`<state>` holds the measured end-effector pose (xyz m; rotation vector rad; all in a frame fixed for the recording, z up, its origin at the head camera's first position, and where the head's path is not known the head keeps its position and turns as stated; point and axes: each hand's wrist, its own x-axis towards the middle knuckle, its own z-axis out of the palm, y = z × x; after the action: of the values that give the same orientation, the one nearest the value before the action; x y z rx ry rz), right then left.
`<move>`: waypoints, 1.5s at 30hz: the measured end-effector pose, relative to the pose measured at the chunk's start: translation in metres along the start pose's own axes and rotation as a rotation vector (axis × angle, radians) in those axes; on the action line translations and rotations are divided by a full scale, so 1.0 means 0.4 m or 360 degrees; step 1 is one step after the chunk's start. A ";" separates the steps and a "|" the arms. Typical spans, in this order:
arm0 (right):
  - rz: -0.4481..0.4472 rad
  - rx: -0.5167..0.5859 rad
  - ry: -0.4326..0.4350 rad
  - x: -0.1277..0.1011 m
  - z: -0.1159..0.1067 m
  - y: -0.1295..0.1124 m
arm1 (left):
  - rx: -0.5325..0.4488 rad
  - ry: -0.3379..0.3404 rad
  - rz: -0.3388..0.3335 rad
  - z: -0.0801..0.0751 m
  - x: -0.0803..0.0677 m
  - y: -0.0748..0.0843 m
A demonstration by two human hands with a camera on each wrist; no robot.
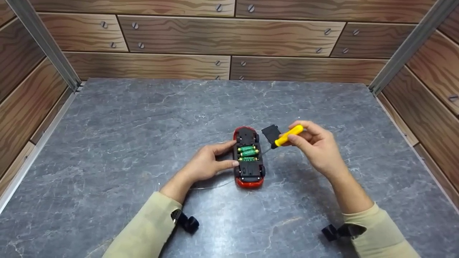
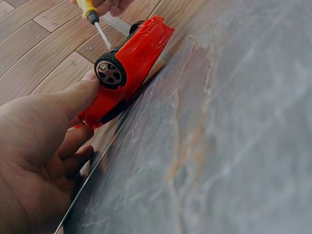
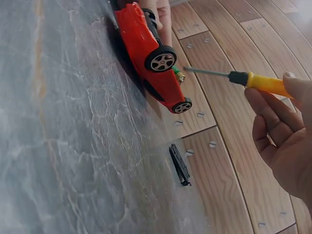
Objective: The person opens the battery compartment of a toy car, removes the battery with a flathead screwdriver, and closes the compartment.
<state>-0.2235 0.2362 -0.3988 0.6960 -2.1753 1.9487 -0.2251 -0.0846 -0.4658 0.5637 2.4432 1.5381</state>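
Note:
A red toy car (image 1: 250, 184) lies upside down on the table, its black underside facing up. Three green batteries (image 1: 248, 153) sit in its uncovered battery compartment; in the right wrist view a battery end (image 3: 180, 77) sticks up past the car's side. My left hand (image 1: 206, 163) grips the car from its left side, thumb near a wheel (image 2: 110, 71). Between thumb and fingers, my right hand (image 1: 319, 148) holds a yellow-handled screwdriver (image 1: 291, 135), its metal shaft pointing down-left toward the batteries. The black battery cover (image 1: 270, 133) lies right of the car, partly behind the right hand.
The grey marbled table (image 1: 143, 118) stretches around the car. Wood-patterned panels (image 1: 229, 36) enclose it at the back and sides, with metal posts (image 1: 46, 46) at the rear corners. A thin pale line (image 1: 211, 187) runs across the tabletop beside the left forearm.

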 end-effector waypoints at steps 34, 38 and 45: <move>0.0076 -0.0454 -0.0191 0.005 0.029 -0.036 | -0.0001 0.0001 -0.0019 0.002 0.003 -0.001; 0.0072 -0.0505 -0.0180 0.005 0.032 -0.038 | 0.0004 0.0000 -0.0012 0.003 0.004 -0.002; 0.0001 -0.0541 -0.0185 0.005 0.038 -0.033 | 0.0006 0.0002 -0.0016 0.002 0.002 0.001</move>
<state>-0.2164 0.2202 -0.3884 0.7633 -2.4878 1.5134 -0.2253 -0.0833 -0.4658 0.5507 2.4462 1.5309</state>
